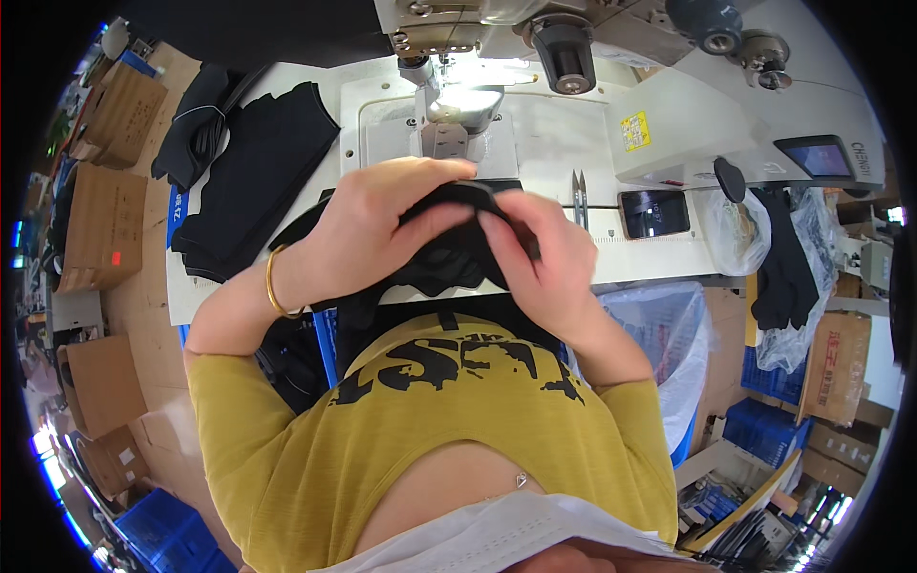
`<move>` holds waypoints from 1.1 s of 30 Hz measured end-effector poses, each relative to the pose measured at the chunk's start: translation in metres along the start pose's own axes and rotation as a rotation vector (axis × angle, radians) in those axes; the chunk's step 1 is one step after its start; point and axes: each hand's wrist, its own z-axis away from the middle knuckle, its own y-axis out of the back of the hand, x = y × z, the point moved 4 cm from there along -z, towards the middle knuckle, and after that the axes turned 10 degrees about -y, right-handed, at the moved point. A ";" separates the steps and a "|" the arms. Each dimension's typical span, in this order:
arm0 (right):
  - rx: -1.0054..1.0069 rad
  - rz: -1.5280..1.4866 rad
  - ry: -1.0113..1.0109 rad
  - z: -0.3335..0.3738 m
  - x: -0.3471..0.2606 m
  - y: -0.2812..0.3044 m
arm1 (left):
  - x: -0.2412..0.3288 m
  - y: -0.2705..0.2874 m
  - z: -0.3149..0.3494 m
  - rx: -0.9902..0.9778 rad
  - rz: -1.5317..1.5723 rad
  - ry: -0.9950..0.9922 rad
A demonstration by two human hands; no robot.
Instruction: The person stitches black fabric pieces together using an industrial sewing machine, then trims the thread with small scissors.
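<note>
Between my two hands is a piece of black fabric (444, 263), bent into a curve along its upper edge. My left hand (382, 224) pinches that edge from the left, thumb underneath and fingers over the top. On the other side my right hand (544, 253) grips it between thumb and fingers. The cloth hangs in folds at the table's near edge, in front of the sewing machine's lit needle area (458, 105). A stack of black cut fabric pieces (258, 172) lies left of my left hand, with a tied black bundle (196, 129) beside it.
Right of the needle area lie small scissors (580, 196) and a phone (654, 214) on the white table (602, 253). The machine's body with a small screen (815, 158) stands at right. A plastic-lined bin (659, 334) is below the table. Cardboard boxes (105, 224) line the left floor.
</note>
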 end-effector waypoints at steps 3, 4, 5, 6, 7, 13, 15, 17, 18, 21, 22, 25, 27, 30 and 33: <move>-0.256 -0.239 -0.385 -0.014 0.019 -0.017 | -0.029 0.015 -0.013 -0.084 0.208 0.366; -0.257 -0.239 -0.376 -0.022 0.019 -0.017 | -0.041 0.023 -0.016 -0.077 0.244 0.424; -0.439 -0.461 -0.598 -0.023 0.021 -0.024 | -0.051 0.028 -0.019 -0.049 0.286 0.392; -0.622 -0.683 -0.818 -0.021 0.021 -0.032 | -0.062 0.030 -0.021 -0.022 0.328 0.359; -0.607 -0.735 -0.793 -0.023 0.024 -0.039 | -0.067 0.032 -0.028 0.029 0.363 0.290; -0.537 -0.983 -0.816 -0.036 0.035 -0.060 | -0.090 0.037 -0.031 0.168 0.524 0.513; -0.531 -0.985 -0.822 -0.037 0.035 -0.059 | -0.089 0.038 -0.033 0.154 0.487 0.546; -0.525 -0.988 -0.827 -0.039 0.035 -0.060 | -0.088 0.038 -0.035 0.139 0.449 0.578; -0.527 -0.978 -0.831 -0.037 0.035 -0.059 | -0.088 0.037 -0.034 0.158 0.468 0.559; -0.533 -0.970 -0.833 -0.039 0.037 -0.061 | -0.093 0.039 -0.036 0.164 0.511 0.539; -0.540 -0.969 -0.835 -0.037 0.037 -0.061 | -0.094 0.037 -0.035 0.153 0.539 0.539; -0.468 -0.917 -0.759 -0.035 0.032 -0.060 | -0.087 0.042 -0.034 0.183 0.409 0.584; -0.484 -0.842 -0.776 -0.027 0.023 -0.047 | -0.080 0.043 -0.023 0.233 0.016 0.357; -0.508 -0.720 -0.770 -0.013 0.024 -0.039 | -0.028 0.039 -0.004 0.296 -0.690 -0.340; -0.531 -0.787 -0.821 -0.007 0.022 -0.037 | -0.009 0.011 0.023 0.087 -0.653 -0.573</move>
